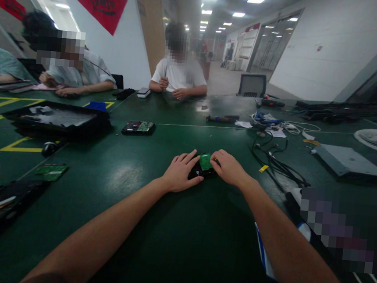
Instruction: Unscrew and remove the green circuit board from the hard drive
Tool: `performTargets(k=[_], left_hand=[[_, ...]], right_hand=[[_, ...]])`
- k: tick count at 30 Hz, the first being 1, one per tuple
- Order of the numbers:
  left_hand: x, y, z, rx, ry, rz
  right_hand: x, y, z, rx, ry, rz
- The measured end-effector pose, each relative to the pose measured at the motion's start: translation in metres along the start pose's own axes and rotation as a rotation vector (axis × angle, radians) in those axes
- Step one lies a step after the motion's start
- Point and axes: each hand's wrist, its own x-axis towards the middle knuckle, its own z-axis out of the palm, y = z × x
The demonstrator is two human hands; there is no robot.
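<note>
A hard drive (196, 173) with a black body lies on the green table (154, 235) in front of me, a green circuit board (205, 161) on its upper face. My left hand (182, 172) holds the drive from the left, its fingers along the far side and the thumb at the near edge. Bent inward, the fingers of my right hand (226, 166) pinch at the right edge of the circuit board. Both hands partly cover the drive, so its ends are hidden.
Further left are another drive (138, 127), a black tray (55, 119), a loose board (52, 171) and black parts (4, 204). Cables (272, 160), a grey metal box (351, 162) and a power strip (297, 199) occupy the right. Across the table sits a person (179, 77).
</note>
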Motion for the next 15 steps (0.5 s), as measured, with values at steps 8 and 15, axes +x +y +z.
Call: performTargets(k=[8, 15], left_hand=[[0.0105, -0.0053, -0.0061, -0.048, -0.037, 0.100], [0.0094, -0.0066, -0.0043, -0.043, -0.053, 0.088]], right_hand=[[-0.0012, 0.0036, -0.0001, -0.007, -0.039, 0.000], [-0.0001, 0.0028, 0.0032, -0.008, -0.042, -0.003]])
